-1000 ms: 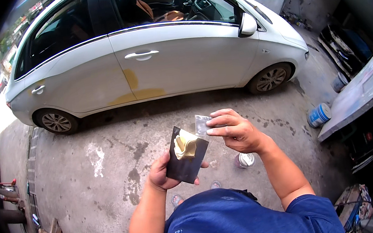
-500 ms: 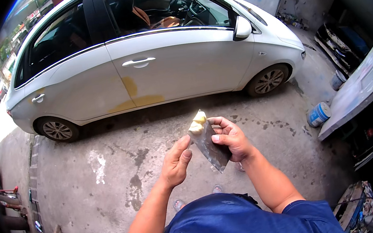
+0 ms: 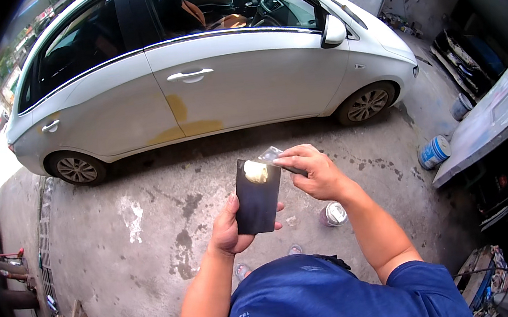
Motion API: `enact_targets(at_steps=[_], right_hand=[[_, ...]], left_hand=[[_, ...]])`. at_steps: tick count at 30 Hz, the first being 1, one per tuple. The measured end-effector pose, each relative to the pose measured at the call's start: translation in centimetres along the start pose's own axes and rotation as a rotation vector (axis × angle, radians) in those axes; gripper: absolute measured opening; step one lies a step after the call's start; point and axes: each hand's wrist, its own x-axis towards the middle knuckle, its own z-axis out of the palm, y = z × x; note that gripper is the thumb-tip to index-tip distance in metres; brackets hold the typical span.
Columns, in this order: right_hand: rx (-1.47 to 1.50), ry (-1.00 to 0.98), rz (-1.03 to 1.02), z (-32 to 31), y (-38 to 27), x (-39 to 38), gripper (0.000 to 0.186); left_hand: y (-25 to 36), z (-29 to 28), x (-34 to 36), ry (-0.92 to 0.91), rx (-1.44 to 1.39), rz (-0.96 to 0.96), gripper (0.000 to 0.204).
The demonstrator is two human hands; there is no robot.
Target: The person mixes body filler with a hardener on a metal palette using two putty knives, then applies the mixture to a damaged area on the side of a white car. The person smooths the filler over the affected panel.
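My left hand [image 3: 228,229] is closed around a dark rectangular mixing board [image 3: 257,206], its fingertips showing past the right edge. A lump of pale yellow putty [image 3: 256,172] sits near the board's far end. Just to the right, my right hand [image 3: 314,173] grips a putty knife [image 3: 271,154] with a shiny blade and dark handle. The blade is at the board's far right corner, close to the putty; whether it touches, I cannot tell. Beyond stands a white car [image 3: 256,75] with yellowish patches [image 3: 177,108] low on its doors.
A small lidded can [image 3: 333,214] stands on the concrete floor [image 3: 165,260] beside my right forearm. Farther right, a blue-and-white bucket [image 3: 435,152] is next to a leaning pale panel [image 3: 497,107]. Scrap parts [image 3: 488,281] lie at the lower right, and a floor grate [image 3: 46,237] runs along the left.
The board has turned from tilted to facing me and now rests in my left hand. My right hand has moved up with the putty knife, which now shows apart from the board.
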Motion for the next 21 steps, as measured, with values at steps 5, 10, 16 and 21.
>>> enact_targets(at_steps=[5,10,16,21], right_hand=[[-0.028,0.110,-0.056,4.2,-2.9,-0.3,0.045],[0.008,0.167,-0.002,1.8,-2.8,1.3,0.046],[-0.023,0.140,-0.152,2.9,-2.3,-0.2,0.049],[0.059,0.060,-0.361,-0.8,-2.9,1.8,0.053]], left_hand=[[-1.4,-1.0,1.5,0.284,0.344,0.278,0.059],[-1.3,-1.9,1.5,0.401,0.707,0.354,0.056],[0.7,-0.9,1.9,0.265,0.423,0.284,0.061],[2.6,-1.1,0.0,-0.122,-0.103,-0.121,0.071]])
